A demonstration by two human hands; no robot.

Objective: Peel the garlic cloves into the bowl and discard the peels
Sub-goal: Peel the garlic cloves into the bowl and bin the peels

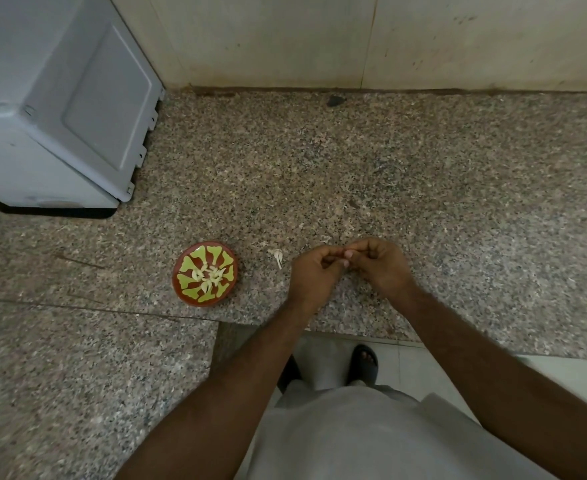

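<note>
Pinching a garlic clove (346,255) between curled fingertips, left hand (314,271), right hand (378,265), bowl (205,274) nearby

Dim, flat indoor light with a warm, yellowish cast; no glare anywhere. Shadows are soft and faint, one under the appliance (53,109) on the speckled worktop (423,174). Wide-angle bending curves the edges. The picture is slightly soft overall, blurrier toward the corners.
</note>
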